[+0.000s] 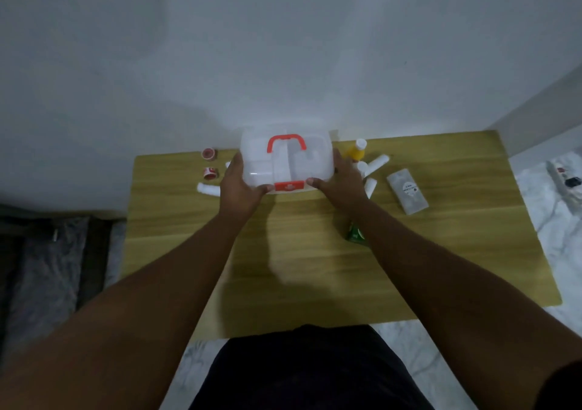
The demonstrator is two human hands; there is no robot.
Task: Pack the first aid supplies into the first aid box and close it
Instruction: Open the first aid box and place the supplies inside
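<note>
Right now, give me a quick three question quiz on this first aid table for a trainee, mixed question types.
1. True or false: the first aid box has its lid down, and the supplies lie outside it on the table.
2. Multiple choice: where is the yellow bottle? A) left of the box B) right of the box, by the far table edge C) inside the box.
3. Fill in: the left hand and right hand rest on the box's two ____.

Key: 1 true. 2 B. 3 sides; whether either grip is tight cannot be told.
</note>
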